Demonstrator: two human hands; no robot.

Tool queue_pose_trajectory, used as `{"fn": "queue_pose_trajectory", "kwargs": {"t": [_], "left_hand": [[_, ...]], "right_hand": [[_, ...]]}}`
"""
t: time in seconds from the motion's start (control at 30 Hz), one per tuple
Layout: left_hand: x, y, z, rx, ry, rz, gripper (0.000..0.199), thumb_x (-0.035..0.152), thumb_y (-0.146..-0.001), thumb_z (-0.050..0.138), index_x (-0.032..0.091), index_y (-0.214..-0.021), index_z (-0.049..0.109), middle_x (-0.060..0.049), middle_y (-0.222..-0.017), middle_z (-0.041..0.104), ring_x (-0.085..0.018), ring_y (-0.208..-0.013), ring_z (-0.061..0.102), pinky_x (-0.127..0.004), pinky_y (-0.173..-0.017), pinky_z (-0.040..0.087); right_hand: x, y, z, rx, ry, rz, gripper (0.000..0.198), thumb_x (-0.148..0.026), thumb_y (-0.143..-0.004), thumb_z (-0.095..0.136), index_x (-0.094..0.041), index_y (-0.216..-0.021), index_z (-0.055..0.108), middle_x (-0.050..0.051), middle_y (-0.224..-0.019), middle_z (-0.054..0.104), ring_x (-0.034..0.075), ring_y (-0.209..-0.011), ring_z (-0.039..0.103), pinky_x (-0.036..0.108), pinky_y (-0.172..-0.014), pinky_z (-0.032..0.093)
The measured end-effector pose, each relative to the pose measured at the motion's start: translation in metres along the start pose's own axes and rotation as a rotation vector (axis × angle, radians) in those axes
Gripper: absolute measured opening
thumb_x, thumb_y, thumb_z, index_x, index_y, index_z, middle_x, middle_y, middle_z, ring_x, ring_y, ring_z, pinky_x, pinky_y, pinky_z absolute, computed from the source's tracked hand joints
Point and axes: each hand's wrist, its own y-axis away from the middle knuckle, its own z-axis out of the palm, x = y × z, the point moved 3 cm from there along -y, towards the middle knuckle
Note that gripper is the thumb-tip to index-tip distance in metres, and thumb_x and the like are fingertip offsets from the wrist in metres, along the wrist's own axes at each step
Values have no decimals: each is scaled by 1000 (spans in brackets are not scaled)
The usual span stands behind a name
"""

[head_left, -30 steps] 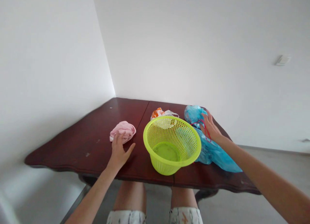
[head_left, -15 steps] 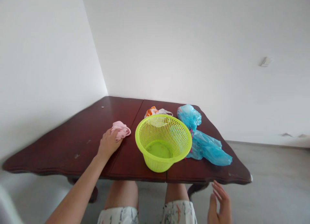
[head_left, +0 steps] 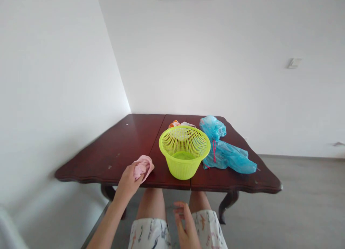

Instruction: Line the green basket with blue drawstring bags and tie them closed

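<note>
My left hand [head_left: 132, 179] is closed round a crumpled pink cloth [head_left: 145, 166] near the front edge of the dark red wooden table [head_left: 129, 141]. Some of the cloth bulges out past the fingers. A lime green plastic basket [head_left: 184, 166] with mesh sides stands upright to the right of the cloth. Below the table edge, over my lap, my right hand [head_left: 185, 224] hangs with fingers loosely bent and apart, holding nothing. The basket's bottom is partly visible through its open top.
Blue plastic bags [head_left: 229, 155] with a pink tie lie to the right of the basket. Behind it sits a white and orange plastic bag [head_left: 175, 124], partly hidden. White walls [head_left: 188, 62] border the table's left and back.
My left hand has drawn the pink cloth toward the table's front edge. My right hand has swung left, from the table's right side to over my lap. The view has shifted slightly.
</note>
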Motion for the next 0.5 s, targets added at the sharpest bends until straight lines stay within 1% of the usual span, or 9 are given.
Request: {"fn": "queue_pose_trajectory", "kwargs": {"t": [0.07, 0.13, 0.2, 0.27, 0.3, 0.33, 0.4, 0.47, 0.5], "left_hand": [[6, 7, -6, -6, 129, -63, 56, 49, -90, 72, 21, -138, 69, -18, -136, 82, -43, -130, 79, -61, -124, 61], [14, 21, -9, -42, 320, -132, 59, 55, -87, 79, 22, -136, 71, -16, -133, 84, -42, -127, 81, -58, -122, 63], [25, 49, -4, -105, 571, -204, 68, 65, -85, 88, 22, -135, 73, -16, -131, 85, -42, -126, 82, -56, -117, 66], [38, 87, 8, -218, 802, -262, 79, 75, -84, 94, 24, -141, 75, -17, -135, 84, -45, -131, 80, -56, -114, 68], [46, 107, 17, -306, 881, -280, 83, 79, -84, 95, 25, -143, 75, -18, -139, 83, -46, -134, 79, -56, -112, 69], [53, 125, 24, -346, 923, -277, 88, 84, -79, 97, 27, -142, 76, -17, -141, 83, -47, -134, 79, -56, -110, 69], [71, 155, 38, -461, 876, -172, 86, 79, -77, 100, 29, -143, 78, -17, -146, 81, -48, -140, 77, -59, -119, 66], [90, 172, 50, -534, 753, -43, 76, 62, -85, 97, 32, -151, 76, -16, -154, 78, -48, -148, 73, -61, -128, 61], [99, 176, 54, -551, 692, 12, 74, 53, -89, 94, 34, -158, 72, -15, -159, 75, -47, -152, 71, -62, -131, 60]], "right_hand": [[-8, -5, 13, -98, -60, 116, 54, -76, -112, 64, -37, -146, 78, 12, -139, 83, 36, -120, 85, 48, -106, 72], [-21, -9, 20, -185, -149, 192, 72, -82, -109, 69, -32, -161, 71, 17, -155, 76, 36, -130, 80, 49, -115, 66], [-38, -11, 20, -273, -278, 241, 95, -89, -103, 74, -33, -178, 56, 21, -172, 64, 37, -134, 78, 53, -117, 63], [-54, -9, 18, -393, -437, 299, 116, -92, -99, 79, -40, -192, 32, 21, -188, 49, 40, -143, 75, 56, -113, 65], [-61, -8, 17, -434, -504, 323, 122, -93, -97, 80, -43, -194, 24, 20, -192, 42, 43, -149, 72, 57, -110, 67], [-66, -6, 16, -439, -547, 336, 124, -95, -96, 79, -44, -194, 23, 18, -194, 41, 44, -157, 68, 58, -111, 67], [-70, -2, 11, -350, -535, 337, 122, -101, -90, 79, -40, -189, 42, 15, -188, 51, 45, -171, 55, 61, -124, 61], [-68, 1, 6, -200, -435, 329, 115, -104, -83, 82, -35, -173, 67, 15, -174, 67, 45, -176, 48, 60, -140, 47], [-68, 2, 2, -143, -384, 328, 110, -103, -81, 85, -34, -165, 74, 15, -167, 72, 45, -177, 48, 60, -144, 42]]}}
